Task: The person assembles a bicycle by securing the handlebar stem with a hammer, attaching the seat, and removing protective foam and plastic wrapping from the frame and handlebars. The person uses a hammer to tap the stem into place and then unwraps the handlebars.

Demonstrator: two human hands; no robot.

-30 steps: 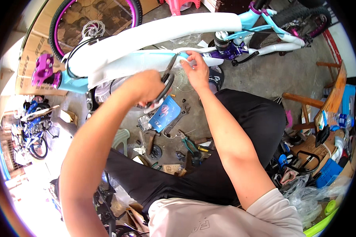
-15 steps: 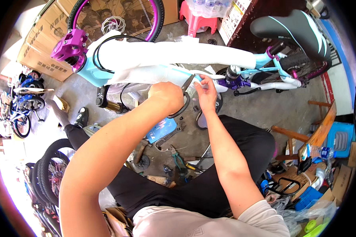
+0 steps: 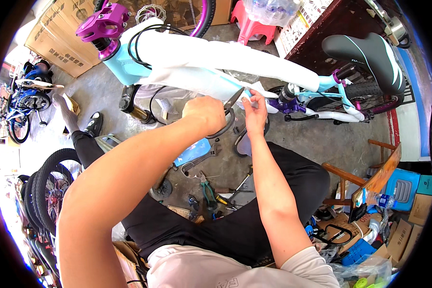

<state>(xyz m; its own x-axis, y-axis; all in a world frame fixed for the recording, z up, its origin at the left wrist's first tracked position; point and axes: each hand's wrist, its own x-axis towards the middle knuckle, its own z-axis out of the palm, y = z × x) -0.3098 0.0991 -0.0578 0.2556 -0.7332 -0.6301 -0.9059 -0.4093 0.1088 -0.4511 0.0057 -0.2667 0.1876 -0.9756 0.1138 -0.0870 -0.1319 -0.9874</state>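
Note:
My left hand (image 3: 204, 114) is closed round the handles of black scissors (image 3: 234, 100). Their blades point up and right, tips at the wrap on the lower tube of a light blue bicycle frame (image 3: 135, 66). Against those tips, the thumb and fingers of my right hand (image 3: 256, 114) pinch an edge of the white foam wrap (image 3: 247, 92). Whether the blades are parted is too fine to make out. More white wrap covers the upper tube. A purple stem (image 3: 103, 23) tops the frame's left end, and a black saddle (image 3: 367, 62) its right end.
Pliers (image 3: 207, 192), a wrench (image 3: 200, 161) and other tools lie on the floor between my legs. A wooden stool (image 3: 377, 168) stands at right beside a cluttered pile with boxes. Tyres (image 3: 57, 192) lean at left. Behind the frame are a pink stool (image 3: 254, 26) and cardboard (image 3: 67, 43).
The view has shifted a little, so the bicycle's saddle end sits lower and farther right. Both hands keep their grips, and the scissor tips stay by the pinched wrap.

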